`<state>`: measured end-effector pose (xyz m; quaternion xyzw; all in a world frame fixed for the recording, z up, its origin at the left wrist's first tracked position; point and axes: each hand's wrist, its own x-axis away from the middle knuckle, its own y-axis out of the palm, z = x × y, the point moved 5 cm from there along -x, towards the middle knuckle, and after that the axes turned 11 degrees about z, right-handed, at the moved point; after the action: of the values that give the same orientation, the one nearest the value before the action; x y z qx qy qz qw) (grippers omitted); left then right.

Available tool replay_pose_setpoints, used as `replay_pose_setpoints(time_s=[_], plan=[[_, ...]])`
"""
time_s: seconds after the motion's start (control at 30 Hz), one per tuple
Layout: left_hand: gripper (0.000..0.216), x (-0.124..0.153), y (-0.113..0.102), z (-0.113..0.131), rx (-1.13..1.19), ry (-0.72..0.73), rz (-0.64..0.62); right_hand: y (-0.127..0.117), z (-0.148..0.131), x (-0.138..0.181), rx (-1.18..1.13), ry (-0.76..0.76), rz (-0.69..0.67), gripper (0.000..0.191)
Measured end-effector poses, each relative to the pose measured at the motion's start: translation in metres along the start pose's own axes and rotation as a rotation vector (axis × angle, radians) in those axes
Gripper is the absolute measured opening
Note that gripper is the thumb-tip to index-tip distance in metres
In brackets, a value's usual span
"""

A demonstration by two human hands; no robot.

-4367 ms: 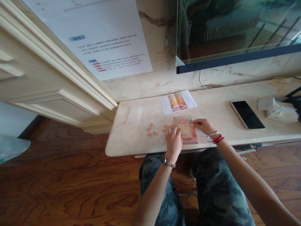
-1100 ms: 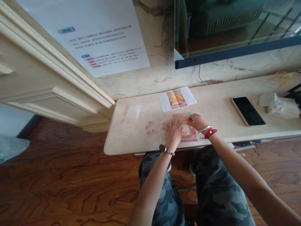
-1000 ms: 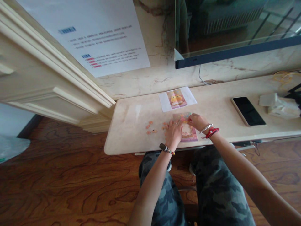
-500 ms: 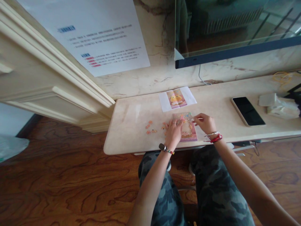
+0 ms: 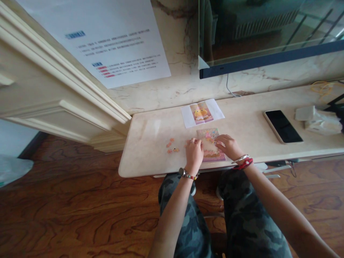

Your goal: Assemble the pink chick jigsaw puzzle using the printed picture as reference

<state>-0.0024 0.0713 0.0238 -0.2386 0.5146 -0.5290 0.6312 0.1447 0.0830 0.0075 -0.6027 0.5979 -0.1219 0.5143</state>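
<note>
In the head view, a person in camouflage trousers (image 5: 260,208) is sitting at a pale table (image 5: 147,156) and bending both hands over a puzzle (image 5: 209,145), which is lying flat near the table's front edge, its pale middle showing inside a colourful border. The left hand (image 5: 194,154) is resting at the puzzle's left side, fingers curling and thumb coming close to the forefinger; I am not managing to tell whether anything is sitting between them. The right hand (image 5: 229,147) is reaching over the puzzle's right side with bent fingers, its tips hovering at or touching the surface, and whether it is pinching a piece I'm also failing to make out. A watch (image 5: 182,172) is circling the left wrist, while a silver bangle (image 5: 240,159) and a red band (image 5: 244,165) are circling the right. Some orange loose pieces (image 5: 175,150) are lying left of the puzzle, apart from it. Just behind the puzzle, a creased sheet (image 5: 202,114) is showing a printed picture with yellow shapes. Well to the puzzle's right, a phone (image 5: 283,126) is lying with its dark screen up, and farther right, a whitish packet (image 5: 324,122) is resting. Beyond and above the puzzle, a television (image 5: 268,61) is hanging rightward, and a printed notice (image 5: 120,46) is hanging leftward.
</note>
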Motion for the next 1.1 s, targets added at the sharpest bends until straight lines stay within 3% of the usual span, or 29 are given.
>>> replay_pose_setpoints(time_s=[0.13,0.27,0.37,0.5,0.67,0.8,0.93,1.1], plan=[[0.017,0.014,-0.016,-0.022,-0.003,-0.025,0.078,0.01,0.008,-0.012,0.009,-0.095,-0.112,0.027],[0.017,0.036,-0.039,-0.062,-0.045,-0.136,0.189,0.024,0.01,-0.02,0.069,-0.051,-0.247,0.023],[0.017,0.049,-0.056,-0.09,-0.068,-0.211,0.241,0.024,0.008,-0.021,0.043,0.006,-0.251,0.022],[0.018,0.054,-0.068,-0.107,-0.067,-0.223,0.251,0.016,-0.003,-0.023,-0.038,0.083,-0.198,0.016],[0.018,0.055,-0.062,-0.098,-0.027,-0.229,0.214,0.03,-0.034,-0.034,-0.173,0.18,-0.254,0.015],[0.021,0.06,-0.052,-0.07,0.007,-0.128,0.127,0.051,-0.05,-0.047,-0.133,0.201,-0.281,0.013],[0.03,0.065,-0.042,-0.04,0.025,0.027,0.002,0.062,-0.054,-0.052,-0.031,0.116,-0.325,0.007],[0.032,0.07,-0.036,-0.039,-0.104,-0.013,-0.011,0.055,-0.052,-0.042,-0.024,-0.004,-0.306,0.013]])
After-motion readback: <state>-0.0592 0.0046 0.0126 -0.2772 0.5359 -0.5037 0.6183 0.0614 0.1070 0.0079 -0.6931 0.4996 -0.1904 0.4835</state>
